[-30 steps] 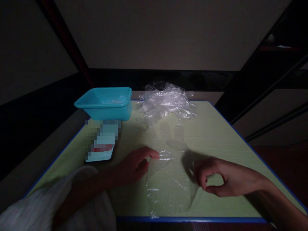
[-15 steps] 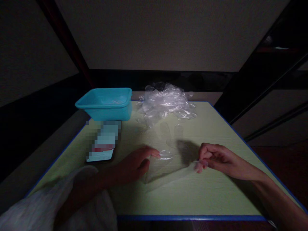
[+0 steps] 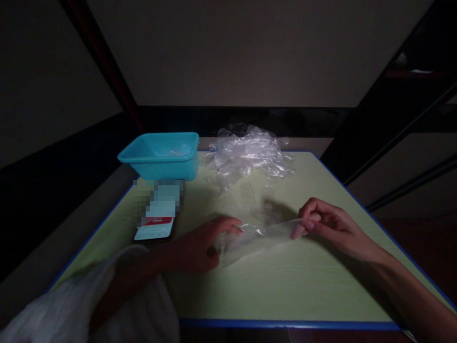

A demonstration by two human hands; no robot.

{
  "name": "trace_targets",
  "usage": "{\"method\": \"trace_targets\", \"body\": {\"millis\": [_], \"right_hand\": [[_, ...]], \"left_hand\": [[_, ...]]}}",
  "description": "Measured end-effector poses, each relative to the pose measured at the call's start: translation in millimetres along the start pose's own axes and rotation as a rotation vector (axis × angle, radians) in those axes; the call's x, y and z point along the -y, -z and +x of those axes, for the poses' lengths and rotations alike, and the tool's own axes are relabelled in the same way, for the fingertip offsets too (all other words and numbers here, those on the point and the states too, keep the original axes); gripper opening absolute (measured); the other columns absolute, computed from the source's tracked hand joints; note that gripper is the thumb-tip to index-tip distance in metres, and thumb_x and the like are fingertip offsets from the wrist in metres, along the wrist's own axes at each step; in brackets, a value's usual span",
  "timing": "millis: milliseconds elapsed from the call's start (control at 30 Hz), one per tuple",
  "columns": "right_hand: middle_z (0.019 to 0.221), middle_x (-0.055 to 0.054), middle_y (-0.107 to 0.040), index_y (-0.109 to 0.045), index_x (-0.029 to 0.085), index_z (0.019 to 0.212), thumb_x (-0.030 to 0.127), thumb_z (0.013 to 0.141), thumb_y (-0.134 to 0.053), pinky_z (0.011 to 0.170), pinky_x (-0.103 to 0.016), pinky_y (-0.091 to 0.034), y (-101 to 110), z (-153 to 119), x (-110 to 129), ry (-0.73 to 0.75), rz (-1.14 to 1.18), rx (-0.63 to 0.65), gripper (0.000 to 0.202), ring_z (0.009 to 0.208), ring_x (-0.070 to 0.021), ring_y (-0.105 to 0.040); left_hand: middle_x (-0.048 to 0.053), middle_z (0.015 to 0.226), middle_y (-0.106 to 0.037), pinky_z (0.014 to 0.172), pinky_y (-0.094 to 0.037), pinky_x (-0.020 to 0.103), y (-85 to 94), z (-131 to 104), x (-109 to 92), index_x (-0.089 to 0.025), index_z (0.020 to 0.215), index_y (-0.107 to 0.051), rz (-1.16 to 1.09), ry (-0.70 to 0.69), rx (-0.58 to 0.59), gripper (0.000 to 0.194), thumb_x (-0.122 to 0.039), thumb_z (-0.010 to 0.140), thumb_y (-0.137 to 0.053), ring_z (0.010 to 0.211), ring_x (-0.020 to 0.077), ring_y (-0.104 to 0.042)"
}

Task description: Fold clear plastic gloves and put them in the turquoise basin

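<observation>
My right hand pinches one end of a thin, clear sheet of plastic that looks like a disposable plastic glove, holding it a little above the table. The film stretches left toward my left hand. There the fingers reach forward, apart from the thumb, with the fingertips touching or just beside the film's crumpled edge. More flat clear film with finger-like outlines lies just beyond. Behind it sits a shiny heap of crumpled clear plastic gloves.
A turquoise plastic basin stands at the back left of the pale table, which has a blue edge. In front of the basin lies a phone with its screen lit, partly pixelated. A wall rises behind the table.
My right hand has risen slightly, lifting its end of the plastic glove and drawing the film up from the table. My left hand stays near the same place. The view has shifted slightly.
</observation>
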State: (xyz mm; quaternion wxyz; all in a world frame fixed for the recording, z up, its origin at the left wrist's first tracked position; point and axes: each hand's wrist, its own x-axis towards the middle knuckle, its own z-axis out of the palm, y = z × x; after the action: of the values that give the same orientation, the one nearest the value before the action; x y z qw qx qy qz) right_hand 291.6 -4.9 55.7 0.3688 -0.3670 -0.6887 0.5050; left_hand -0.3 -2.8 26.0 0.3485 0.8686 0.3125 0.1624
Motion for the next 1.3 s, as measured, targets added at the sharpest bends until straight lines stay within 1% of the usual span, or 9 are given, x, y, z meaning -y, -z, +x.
{"method": "trace_targets", "body": {"millis": [133,333,467,567,667,767,933,1100,1300], "right_hand": [[0.065,-0.004,-0.068,-0.051,0.019,0.076,0.035,0.082,-0.057,0.06,-0.027,-0.044,0.7,10.8,1.7,0.004,0.003,-0.028,0.018,0.063,-0.0144,-0.062],[0.057,0.001,-0.057,-0.05,0.02,0.07,0.037,0.076,-0.059,0.051,-0.025,-0.037,4.6,33.7,1.2,-0.001,-0.101,-0.206,0.02,0.053,-0.0119,-0.052],[0.06,0.002,-0.055,-0.048,0.02,0.068,0.036,0.07,-0.06,0.047,-0.023,-0.033,3.5,45.9,-11.1,-0.063,-0.104,-0.31,0.02,0.05,-0.0097,-0.047],[0.058,0.001,-0.059,-0.045,0.021,0.072,0.04,0.071,-0.059,0.044,-0.022,-0.03,-0.1,48.9,-20.8,-0.163,-0.053,-0.325,0.023,0.048,-0.0099,-0.046],[0.061,0.0,-0.062,-0.045,0.02,0.08,0.045,0.073,-0.058,0.042,-0.022,-0.03,-0.3,46.7,-25.0,-0.228,-0.001,-0.291,0.029,0.05,-0.0109,-0.051],[0.069,-0.003,-0.066,-0.044,0.02,0.093,0.047,0.072,-0.061,0.042,-0.022,-0.031,5.7,40.9,-25.2,-0.291,0.025,-0.198,0.039,0.057,-0.0137,-0.059],[0.065,0.003,-0.062,-0.039,0.02,0.101,0.034,0.062,-0.074,0.054,-0.025,-0.043,17.7,28.8,-27.0,-0.308,0.013,0.002,0.055,0.06,-0.0121,-0.059],[0.068,0.004,-0.061,-0.039,0.019,0.105,0.027,0.065,-0.071,0.055,-0.026,-0.046,16.4,23.0,-26.9,-0.3,-0.053,0.122,0.052,0.061,-0.0113,-0.058],[0.062,0.005,-0.06,-0.041,0.017,0.101,0.025,0.07,-0.066,0.048,-0.023,-0.041,13.9,24.1,-28.2,-0.253,-0.131,0.109,0.041,0.053,-0.0092,-0.053]], "left_hand": [[0.01,0.128,-0.049,0.101,-0.035,0.04,-2.2,0.0,-2.3,-0.016,0.123,-0.042,-0.027,0.047,-0.051,0.068,-0.005,0.057,-0.054,0.118,0.0246,-0.046],[0.01,0.115,-0.06,0.094,-0.041,0.038,-10.6,6.8,-0.6,-0.016,0.112,-0.052,-0.145,0.162,-0.157,0.05,-0.014,0.063,-0.061,0.107,0.0239,-0.056],[0.007,0.092,-0.068,0.077,-0.049,0.033,-15.5,14.3,3.1,-0.015,0.117,-0.049,-0.227,0.268,-0.288,0.049,-0.018,0.068,-0.056,0.086,0.0209,-0.064],[0.004,0.082,-0.07,0.067,-0.05,0.028,-15.7,19.9,2.7,-0.014,0.117,-0.048,-0.329,0.347,-0.343,0.047,-0.022,0.071,-0.055,0.076,0.0193,-0.066],[0.003,0.078,-0.071,0.068,-0.05,0.027,-14.9,23.5,0.9,-0.015,0.113,-0.048,-0.406,0.378,-0.372,0.043,-0.024,0.072,-0.056,0.076,0.0194,-0.067],[0.0,0.072,-0.069,0.069,-0.05,0.027,-15.4,25.3,0.5,-0.017,0.109,-0.047,-0.479,0.387,-0.409,0.04,-0.022,0.071,-0.057,0.076,0.0197,-0.068],[-0.003,0.067,-0.064,0.065,-0.051,0.028,-18.0,28.3,3.7,-0.018,0.107,-0.043,-0.58,0.407,-0.48,0.042,-0.02,0.068,-0.059,0.07,0.0186,-0.068],[-0.006,0.074,-0.054,0.059,-0.051,0.024,-19.9,28.7,5.9,-0.02,0.112,-0.036,-0.618,0.414,-0.554,0.053,-0.015,0.065,-0.06,0.064,0.0132,-0.065],[-0.011,0.071,-0.046,0.054,-0.049,0.018,-20.3,28.1,4.4,-0.022,0.115,-0.028,-0.617,0.409,-0.577,0.058,-0.01,0.065,-0.056,0.056,0.0082,-0.064]]}}
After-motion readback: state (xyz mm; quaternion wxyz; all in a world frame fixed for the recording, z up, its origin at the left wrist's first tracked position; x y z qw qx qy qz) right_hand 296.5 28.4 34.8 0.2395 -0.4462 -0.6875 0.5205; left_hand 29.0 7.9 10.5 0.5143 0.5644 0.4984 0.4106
